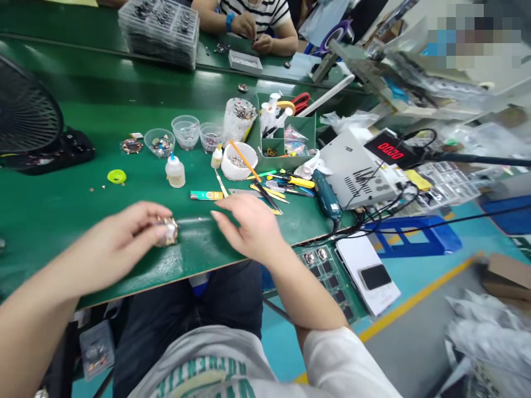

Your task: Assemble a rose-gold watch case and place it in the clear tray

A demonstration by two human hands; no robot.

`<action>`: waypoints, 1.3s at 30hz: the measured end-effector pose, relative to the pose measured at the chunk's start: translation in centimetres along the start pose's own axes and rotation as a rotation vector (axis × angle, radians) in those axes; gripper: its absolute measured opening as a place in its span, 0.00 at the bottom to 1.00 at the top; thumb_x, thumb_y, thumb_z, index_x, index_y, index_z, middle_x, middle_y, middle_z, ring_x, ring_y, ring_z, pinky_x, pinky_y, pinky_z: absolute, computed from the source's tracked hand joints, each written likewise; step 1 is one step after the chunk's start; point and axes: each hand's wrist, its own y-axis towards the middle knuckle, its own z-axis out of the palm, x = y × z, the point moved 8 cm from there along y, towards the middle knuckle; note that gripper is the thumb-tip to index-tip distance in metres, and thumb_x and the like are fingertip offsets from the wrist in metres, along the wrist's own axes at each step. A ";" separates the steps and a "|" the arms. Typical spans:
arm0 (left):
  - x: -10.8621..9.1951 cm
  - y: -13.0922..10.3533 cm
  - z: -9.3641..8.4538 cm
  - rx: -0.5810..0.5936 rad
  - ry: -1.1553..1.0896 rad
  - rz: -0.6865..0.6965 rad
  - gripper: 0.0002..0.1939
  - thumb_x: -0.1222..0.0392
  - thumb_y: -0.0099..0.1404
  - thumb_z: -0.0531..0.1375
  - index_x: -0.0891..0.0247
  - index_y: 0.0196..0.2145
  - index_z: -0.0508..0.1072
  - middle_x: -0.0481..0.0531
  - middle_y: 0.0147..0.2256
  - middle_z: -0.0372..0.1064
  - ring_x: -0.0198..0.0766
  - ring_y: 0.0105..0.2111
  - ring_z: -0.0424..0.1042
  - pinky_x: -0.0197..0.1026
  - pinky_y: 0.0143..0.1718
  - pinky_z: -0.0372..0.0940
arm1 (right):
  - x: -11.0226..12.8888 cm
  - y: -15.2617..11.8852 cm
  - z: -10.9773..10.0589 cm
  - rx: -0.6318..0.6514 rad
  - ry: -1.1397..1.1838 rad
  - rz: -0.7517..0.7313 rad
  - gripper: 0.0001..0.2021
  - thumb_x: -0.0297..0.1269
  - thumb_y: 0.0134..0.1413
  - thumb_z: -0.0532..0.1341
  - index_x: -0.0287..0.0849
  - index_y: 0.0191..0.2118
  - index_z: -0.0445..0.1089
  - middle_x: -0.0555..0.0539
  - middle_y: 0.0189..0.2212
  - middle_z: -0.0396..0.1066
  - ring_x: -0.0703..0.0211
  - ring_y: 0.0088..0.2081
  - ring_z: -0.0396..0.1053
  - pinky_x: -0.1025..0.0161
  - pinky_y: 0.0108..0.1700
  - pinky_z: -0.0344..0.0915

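Observation:
My left hand [128, 237] grips a small round copper-rimmed watch part [170, 232] between thumb and fingers, just above the green table. The finer detail of this part is blurred. My right hand [251, 224] hovers to its right, thumb and forefinger apart, with nothing visible between them. Close to those fingertips lie a thin white-handled brush [221, 182] and a teal and orange packet [206, 195]. Black tweezers [267, 196] rest just beyond the hand. A squeeze bottle [175, 172] with a blue tip stands between and beyond my hands.
Small clear cups [160, 143] of parts and a white bowl [239, 163] stand farther back. A green organizer [286, 157], a screwdriver [301, 182] and a teal power tool [327, 193] are at right. A fan [29, 110] stands left. Across the table, a co-worker's hands [253, 34] handle something small.

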 end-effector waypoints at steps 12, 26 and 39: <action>0.4 -6.5 4.7 -0.242 0.634 0.263 0.26 0.39 0.77 0.57 0.62 0.58 0.75 0.60 0.48 0.81 0.54 0.48 0.78 0.54 0.49 0.68 | -6.8 -4.7 -0.5 0.503 -0.727 -0.166 0.11 0.24 0.69 0.57 0.35 0.42 0.79 0.38 0.35 0.79 0.45 0.38 0.74 0.54 0.41 0.65; -0.5 -6.0 4.6 -0.280 0.641 0.254 0.21 0.41 0.76 0.61 0.61 0.53 0.75 0.57 0.46 0.81 0.53 0.45 0.74 0.52 0.45 0.60 | 3.6 -5.1 3.7 0.341 0.030 -0.115 0.14 0.29 0.74 0.58 0.36 0.60 0.72 0.46 0.36 0.84 0.58 0.30 0.79 0.60 0.34 0.71; -0.1 -5.5 4.3 -0.248 0.607 0.224 0.21 0.38 0.75 0.61 0.58 0.50 0.77 0.57 0.44 0.82 0.53 0.43 0.75 0.54 0.43 0.61 | 4.7 -4.8 4.8 0.431 0.053 -0.151 0.17 0.29 0.74 0.55 0.34 0.60 0.76 0.52 0.24 0.74 0.60 0.22 0.68 0.59 0.27 0.65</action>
